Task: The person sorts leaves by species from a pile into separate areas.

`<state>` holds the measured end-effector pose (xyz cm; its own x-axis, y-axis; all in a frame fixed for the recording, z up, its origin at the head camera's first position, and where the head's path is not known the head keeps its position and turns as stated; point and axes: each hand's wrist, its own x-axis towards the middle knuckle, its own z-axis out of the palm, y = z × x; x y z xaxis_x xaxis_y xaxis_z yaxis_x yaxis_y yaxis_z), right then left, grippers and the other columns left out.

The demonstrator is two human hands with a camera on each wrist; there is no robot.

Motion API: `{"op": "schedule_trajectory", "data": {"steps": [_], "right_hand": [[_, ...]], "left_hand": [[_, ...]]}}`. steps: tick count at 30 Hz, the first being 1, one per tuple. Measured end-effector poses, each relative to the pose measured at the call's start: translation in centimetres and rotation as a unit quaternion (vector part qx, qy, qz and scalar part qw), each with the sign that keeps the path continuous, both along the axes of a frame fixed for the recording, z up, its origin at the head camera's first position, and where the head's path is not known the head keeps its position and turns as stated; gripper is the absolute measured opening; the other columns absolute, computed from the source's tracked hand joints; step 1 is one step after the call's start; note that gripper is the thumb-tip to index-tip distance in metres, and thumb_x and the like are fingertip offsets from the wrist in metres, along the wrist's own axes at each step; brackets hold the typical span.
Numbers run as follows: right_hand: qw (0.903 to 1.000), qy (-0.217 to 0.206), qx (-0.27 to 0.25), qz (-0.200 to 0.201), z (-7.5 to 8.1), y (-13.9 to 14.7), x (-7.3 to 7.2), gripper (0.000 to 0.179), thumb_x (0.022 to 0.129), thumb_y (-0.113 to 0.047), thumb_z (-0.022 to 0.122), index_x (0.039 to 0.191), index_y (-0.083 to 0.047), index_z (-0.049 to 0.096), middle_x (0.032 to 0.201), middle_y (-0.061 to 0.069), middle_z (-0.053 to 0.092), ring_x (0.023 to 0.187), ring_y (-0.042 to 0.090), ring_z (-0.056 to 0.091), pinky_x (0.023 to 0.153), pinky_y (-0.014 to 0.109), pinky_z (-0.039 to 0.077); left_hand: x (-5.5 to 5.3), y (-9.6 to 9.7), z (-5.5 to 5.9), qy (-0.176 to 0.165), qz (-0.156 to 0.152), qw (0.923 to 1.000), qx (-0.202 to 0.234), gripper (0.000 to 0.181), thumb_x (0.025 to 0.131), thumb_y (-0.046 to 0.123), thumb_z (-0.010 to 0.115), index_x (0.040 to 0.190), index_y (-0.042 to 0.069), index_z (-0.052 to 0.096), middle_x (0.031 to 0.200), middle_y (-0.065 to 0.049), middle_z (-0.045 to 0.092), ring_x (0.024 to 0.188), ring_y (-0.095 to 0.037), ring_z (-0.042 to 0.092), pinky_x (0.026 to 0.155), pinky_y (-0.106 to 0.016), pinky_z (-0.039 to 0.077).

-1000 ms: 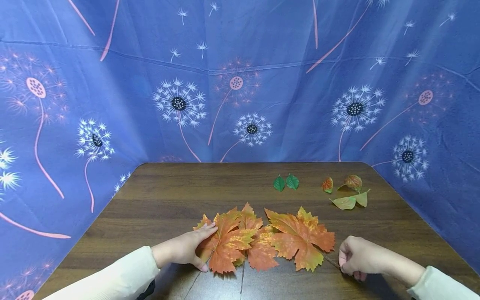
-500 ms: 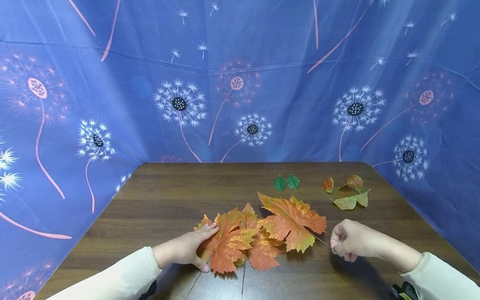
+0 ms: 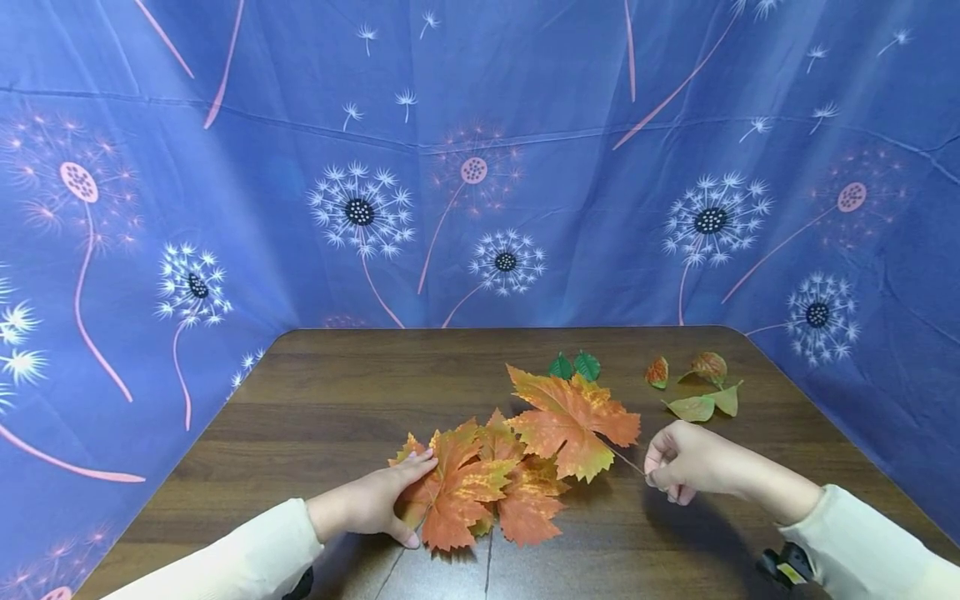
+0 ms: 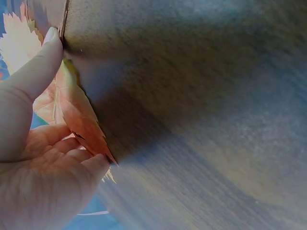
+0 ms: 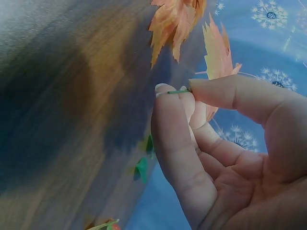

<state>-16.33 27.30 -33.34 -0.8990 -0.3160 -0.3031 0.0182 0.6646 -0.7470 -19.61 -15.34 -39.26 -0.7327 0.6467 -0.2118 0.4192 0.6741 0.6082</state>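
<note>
In the head view my right hand (image 3: 693, 462) pinches the thin stem of an orange-yellow maple leaf (image 3: 573, 421), lifted over the table with its blade pointing to the left. The stem end (image 5: 177, 91) shows between thumb and fingertips in the right wrist view. My left hand (image 3: 367, 502) rests at the left edge of several overlapping maple leaves (image 3: 459, 492), its fingers spread on them. Their stems point toward the front edge. In the left wrist view the thumb (image 4: 41, 69) lies close by a stem, and the fingers lie along a leaf (image 4: 79, 112).
Toward the back of the wooden table (image 3: 360, 367) lie two small green leaves (image 3: 587, 366), partly behind the lifted leaf. Farther right are a small red-green leaf (image 3: 657, 372), a brownish leaf (image 3: 708, 366) and pale green leaves (image 3: 693, 407). A blue dandelion-print cloth (image 3: 585, 208) hangs behind.
My right hand has moved up and to the left with the maple leaf, raising it off the table and away from the front edge. The left hand stays where it was.
</note>
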Motion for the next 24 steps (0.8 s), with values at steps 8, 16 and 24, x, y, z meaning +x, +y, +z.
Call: {"op": "schedule_trajectory", "data": {"steps": [8,16,24], "right_hand": [[0.9997,0.021,-0.002,0.013,0.4,-0.7,-0.8,0.008,0.087,-0.004,0.064,0.083,0.001,0.060,0.067,0.005,0.058,0.059,0.015,0.059,0.053,0.030,0.055],[0.9997,0.023,-0.005,0.003,0.6,-1.2,-1.3,0.008,0.088,-0.005,0.064,0.086,0.002,0.060,0.068,0.005,0.056,0.059,0.014,0.057,0.053,0.029,0.054],[0.9993,0.034,-0.015,-0.005,0.9,-2.1,-2.2,0.009,0.088,-0.005,0.063,0.086,0.003,0.061,0.068,0.004,0.057,0.058,0.012,0.058,0.053,0.028,0.054]], "left_hand": [[0.1,0.0,-0.1,0.001,0.003,1.0000,-0.001,0.101,0.067,0.018,0.087,0.149,0.000,0.032,0.160,-0.016,0.020,0.147,-0.040,0.019,0.112,-0.062,0.023],[0.0,0.0,0.0,-0.003,0.003,1.0000,-0.002,0.101,0.067,0.019,0.087,0.150,0.000,0.032,0.161,-0.016,0.020,0.147,-0.040,0.018,0.112,-0.062,0.023],[-0.1,-0.1,0.1,0.002,-0.005,1.0000,-0.004,0.101,0.067,0.020,0.087,0.150,0.000,0.032,0.160,-0.017,0.021,0.146,-0.041,0.019,0.111,-0.063,0.024]]}}
